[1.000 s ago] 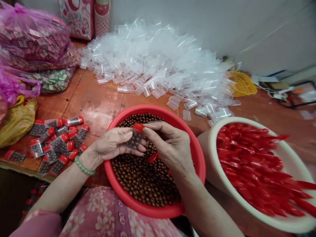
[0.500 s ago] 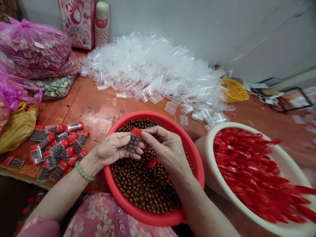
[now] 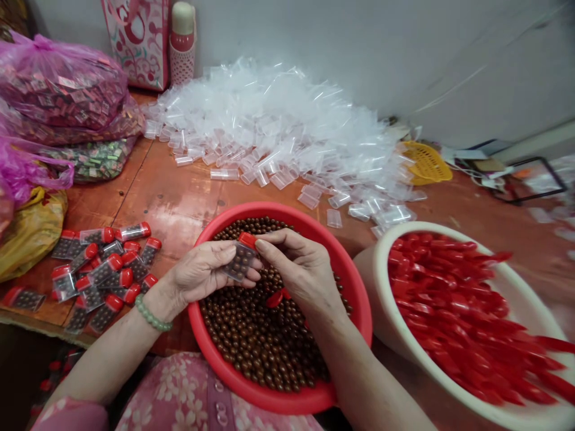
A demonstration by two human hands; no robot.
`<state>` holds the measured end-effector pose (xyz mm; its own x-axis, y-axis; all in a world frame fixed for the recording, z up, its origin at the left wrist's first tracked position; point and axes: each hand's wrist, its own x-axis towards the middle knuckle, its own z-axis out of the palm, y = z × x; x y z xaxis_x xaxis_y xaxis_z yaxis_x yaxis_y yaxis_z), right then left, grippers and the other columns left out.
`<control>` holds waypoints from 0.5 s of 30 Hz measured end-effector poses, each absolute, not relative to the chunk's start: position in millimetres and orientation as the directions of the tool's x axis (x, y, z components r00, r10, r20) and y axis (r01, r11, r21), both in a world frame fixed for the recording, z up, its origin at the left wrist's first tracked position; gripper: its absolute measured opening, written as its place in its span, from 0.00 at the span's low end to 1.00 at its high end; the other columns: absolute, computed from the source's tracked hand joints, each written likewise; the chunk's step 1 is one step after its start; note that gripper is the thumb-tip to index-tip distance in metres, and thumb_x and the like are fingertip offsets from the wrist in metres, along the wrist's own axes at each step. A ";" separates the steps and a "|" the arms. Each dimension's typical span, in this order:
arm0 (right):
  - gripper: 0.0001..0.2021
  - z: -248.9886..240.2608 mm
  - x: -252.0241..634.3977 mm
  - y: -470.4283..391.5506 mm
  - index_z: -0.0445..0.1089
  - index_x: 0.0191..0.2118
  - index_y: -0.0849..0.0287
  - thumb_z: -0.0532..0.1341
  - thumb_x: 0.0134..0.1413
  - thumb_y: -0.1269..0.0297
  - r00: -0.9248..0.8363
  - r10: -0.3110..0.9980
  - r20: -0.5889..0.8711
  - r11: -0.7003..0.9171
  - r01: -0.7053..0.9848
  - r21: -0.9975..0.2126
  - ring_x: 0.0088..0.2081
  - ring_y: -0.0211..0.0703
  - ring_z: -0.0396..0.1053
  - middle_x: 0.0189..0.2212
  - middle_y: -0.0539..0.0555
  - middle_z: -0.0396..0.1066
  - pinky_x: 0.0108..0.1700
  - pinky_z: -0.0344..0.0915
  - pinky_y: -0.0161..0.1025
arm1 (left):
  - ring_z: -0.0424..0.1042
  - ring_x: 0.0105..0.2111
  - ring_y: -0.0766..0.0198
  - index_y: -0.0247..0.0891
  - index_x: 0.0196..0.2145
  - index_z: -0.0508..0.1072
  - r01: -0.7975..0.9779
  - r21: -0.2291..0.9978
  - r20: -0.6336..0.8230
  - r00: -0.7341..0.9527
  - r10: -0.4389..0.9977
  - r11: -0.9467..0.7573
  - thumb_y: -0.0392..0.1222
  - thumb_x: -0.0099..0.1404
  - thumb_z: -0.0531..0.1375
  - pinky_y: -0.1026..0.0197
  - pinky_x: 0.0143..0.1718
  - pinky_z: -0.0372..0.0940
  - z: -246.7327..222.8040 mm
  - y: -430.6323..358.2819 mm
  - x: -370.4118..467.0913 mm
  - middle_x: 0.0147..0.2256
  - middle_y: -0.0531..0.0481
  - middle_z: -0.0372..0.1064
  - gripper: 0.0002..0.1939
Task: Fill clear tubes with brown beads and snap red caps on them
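Left fingers (image 3: 227, 254): closed around the clear tube (image 3: 240, 261), lower centre of frame.
Right fingers (image 3: 265, 246): pinched on the red cap (image 3: 248, 240) at the tube's top.
Tube: held above the red basin (image 3: 354, 287) of brown beads (image 3: 260, 335).
Handling (judgement): light, stiff, slick plastic; grip mid-body, cap end up.
Surroundings: capped tubes (image 3: 99, 269) left; white basin (image 3: 381, 311) of red caps right.

bare table (image 3: 179, 197) lies open past my red bowl (image 3: 359, 299). the pile of clear tubes (image 3: 278, 120) blocks the back, filled tubes (image 3: 99, 269) crowd my left, the white bowl (image 3: 381, 263) my right.
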<state>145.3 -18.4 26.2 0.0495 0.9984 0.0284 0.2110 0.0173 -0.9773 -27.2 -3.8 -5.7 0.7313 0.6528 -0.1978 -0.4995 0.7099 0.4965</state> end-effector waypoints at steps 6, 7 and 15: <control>0.08 24.0 143.6 -18.9 0.75 0.31 0.57 0.65 0.53 0.58 0.035 0.998 0.061 0.049 0.278 -0.959 0.29 0.39 0.70 0.26 0.50 0.75 0.35 0.67 0.39 | 0.77 0.35 0.61 0.27 0.41 0.75 -0.501 0.504 -0.206 0.722 0.661 0.704 0.41 0.63 0.63 0.58 0.42 0.70 -8.9 -3.6 -27.0 0.36 0.39 0.77 0.13; 0.08 23.8 143.1 -19.5 0.75 0.31 0.57 0.65 0.53 0.58 0.038 0.997 0.066 0.052 0.284 -0.957 0.28 0.39 0.69 0.25 0.49 0.74 0.35 0.67 0.38 | 0.77 0.35 0.61 0.27 0.41 0.75 -0.502 0.507 -0.210 0.717 0.665 0.701 0.41 0.63 0.63 0.58 0.42 0.70 -9.1 -3.5 -26.9 0.35 0.39 0.77 0.13; 0.09 25.6 146.4 -18.8 0.73 0.30 0.57 0.64 0.55 0.57 -0.041 0.999 0.030 0.040 0.276 -0.960 0.26 0.37 0.67 0.24 0.49 0.71 0.31 0.66 0.37 | 0.76 0.32 0.64 0.28 0.39 0.76 -0.496 0.554 -0.220 0.687 0.692 0.668 0.45 0.58 0.67 0.62 0.39 0.71 -6.5 -6.1 -25.2 0.34 0.42 0.76 0.16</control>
<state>146.4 -18.8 25.6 -0.0406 0.9987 0.0300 0.2764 0.0401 -0.9602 -25.2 -6.1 -6.5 0.6872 0.6924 -0.2199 -0.4961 0.6685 0.5541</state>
